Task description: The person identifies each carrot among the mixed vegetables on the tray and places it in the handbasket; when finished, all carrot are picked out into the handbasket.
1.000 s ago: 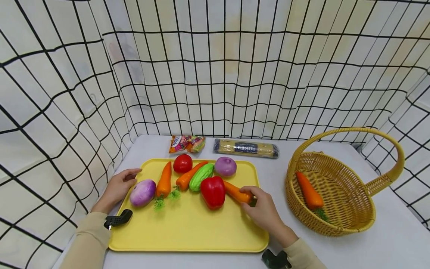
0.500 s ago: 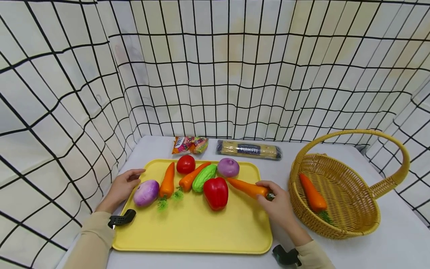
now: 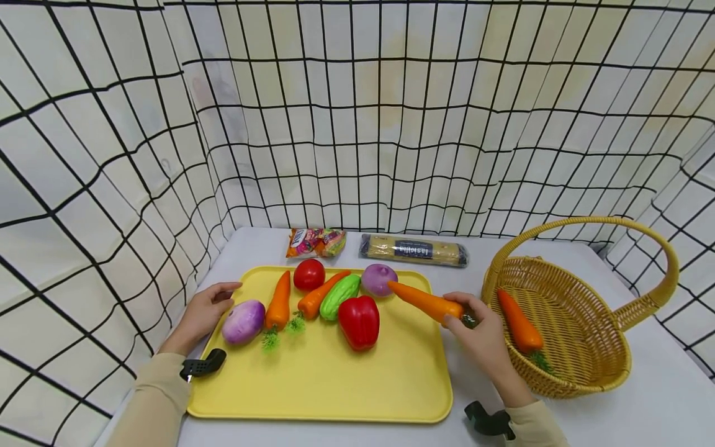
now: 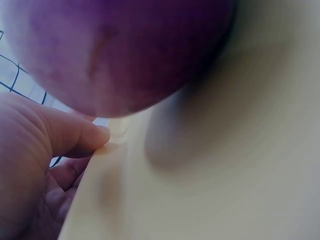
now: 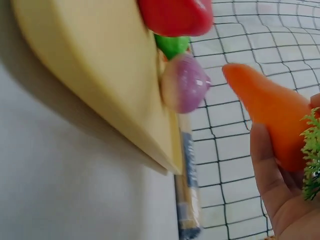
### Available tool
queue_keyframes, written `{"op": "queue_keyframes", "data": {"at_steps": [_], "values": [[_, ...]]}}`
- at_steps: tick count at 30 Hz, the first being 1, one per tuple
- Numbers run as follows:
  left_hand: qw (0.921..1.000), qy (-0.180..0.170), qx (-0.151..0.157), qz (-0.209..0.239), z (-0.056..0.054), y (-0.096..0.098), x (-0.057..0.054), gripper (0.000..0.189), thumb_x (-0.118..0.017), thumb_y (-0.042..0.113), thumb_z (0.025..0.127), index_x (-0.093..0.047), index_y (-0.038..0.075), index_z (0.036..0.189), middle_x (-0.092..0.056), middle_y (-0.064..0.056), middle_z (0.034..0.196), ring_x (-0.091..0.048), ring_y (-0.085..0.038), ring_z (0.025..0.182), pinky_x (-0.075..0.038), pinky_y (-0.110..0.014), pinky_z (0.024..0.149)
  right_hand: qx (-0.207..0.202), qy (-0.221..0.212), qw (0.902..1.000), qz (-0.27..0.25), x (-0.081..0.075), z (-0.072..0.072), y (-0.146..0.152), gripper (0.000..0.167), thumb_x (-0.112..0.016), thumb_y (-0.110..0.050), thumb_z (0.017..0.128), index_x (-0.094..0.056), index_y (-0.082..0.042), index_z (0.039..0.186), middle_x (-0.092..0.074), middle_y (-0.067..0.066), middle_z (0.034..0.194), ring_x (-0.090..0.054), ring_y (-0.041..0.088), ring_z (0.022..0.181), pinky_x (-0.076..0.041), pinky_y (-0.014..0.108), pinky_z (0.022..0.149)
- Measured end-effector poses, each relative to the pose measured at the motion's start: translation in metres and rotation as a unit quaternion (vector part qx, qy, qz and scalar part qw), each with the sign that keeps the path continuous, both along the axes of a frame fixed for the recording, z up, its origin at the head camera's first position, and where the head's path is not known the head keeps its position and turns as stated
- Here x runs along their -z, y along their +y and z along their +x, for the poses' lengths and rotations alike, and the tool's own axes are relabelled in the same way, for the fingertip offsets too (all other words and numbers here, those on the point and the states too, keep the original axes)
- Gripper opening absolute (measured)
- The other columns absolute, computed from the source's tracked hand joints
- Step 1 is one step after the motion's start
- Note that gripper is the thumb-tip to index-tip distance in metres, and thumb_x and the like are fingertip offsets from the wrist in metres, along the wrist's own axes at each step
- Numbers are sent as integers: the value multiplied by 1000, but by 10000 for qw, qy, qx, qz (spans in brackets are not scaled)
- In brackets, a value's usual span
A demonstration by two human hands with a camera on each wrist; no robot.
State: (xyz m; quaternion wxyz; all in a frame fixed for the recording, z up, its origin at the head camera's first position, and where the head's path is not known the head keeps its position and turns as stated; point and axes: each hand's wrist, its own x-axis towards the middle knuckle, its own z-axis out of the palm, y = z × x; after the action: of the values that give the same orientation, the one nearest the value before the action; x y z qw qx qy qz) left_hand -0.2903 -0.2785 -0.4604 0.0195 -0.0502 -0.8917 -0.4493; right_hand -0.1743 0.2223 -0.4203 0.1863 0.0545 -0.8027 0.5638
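Note:
My right hand (image 3: pixel 485 341) pinches an orange toy carrot (image 3: pixel 421 300) near its leafy end, lifted over the tray's right edge with its tip pointing left. In the right wrist view the carrot (image 5: pixel 272 110) is clear of the tray, its green leaves by the palm. My left hand (image 3: pixel 198 315) holds the left rim of the yellow tray (image 3: pixel 318 388), the thumb (image 4: pixel 82 135) on the rim beside a purple eggplant-like vegetable (image 3: pixel 243 321). Also on the tray lie two carrots (image 3: pixel 278 302), a tomato (image 3: pixel 309 274), a green ridged gourd (image 3: pixel 339 297), a purple onion (image 3: pixel 379 279) and a red bell pepper (image 3: pixel 359 323).
A wicker basket (image 3: pixel 600 363) with a tall handle stands right of the tray, another carrot (image 3: pixel 521 323) inside it. Behind the tray lie a candy bag (image 3: pixel 316 242) and a pasta packet (image 3: pixel 413 249). Black-gridded white fabric (image 3: pixel 357 124) encloses the table at the back and sides.
The right hand has lifted the carrot off the tray beside the bell pepper and carried it right, toward the basket. The left hand stays at the tray's rim. The view has shifted slightly.

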Motion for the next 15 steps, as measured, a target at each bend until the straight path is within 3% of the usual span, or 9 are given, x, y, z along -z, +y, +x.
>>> {"op": "queue_keyframes", "data": {"at_steps": [7, 15], "values": [[10000, -51, -6, 25, 0, 0, 0, 38, -52, 6, 99, -53, -1, 137, -55, -28, 131, -53, -39, 120, -40, -7, 77, -103, 270, 9994, 176, -13, 7, 19, 26, -66, -3, 90, -67, -3, 117, -65, 12, 113, -61, 11, 92, -55, 21, 73], [10000, -49, -41, 10, 0, 0, -1, 38, -52, 5, 99, -54, -1, 136, -57, -27, 129, -54, -38, 118, -42, -8, 76, -210, 472, 9982, 305, -24, 15, 48, 25, -63, -1, 92, -66, 0, 116, -65, -5, 110, -61, 14, 90, -54, 20, 74]]}}
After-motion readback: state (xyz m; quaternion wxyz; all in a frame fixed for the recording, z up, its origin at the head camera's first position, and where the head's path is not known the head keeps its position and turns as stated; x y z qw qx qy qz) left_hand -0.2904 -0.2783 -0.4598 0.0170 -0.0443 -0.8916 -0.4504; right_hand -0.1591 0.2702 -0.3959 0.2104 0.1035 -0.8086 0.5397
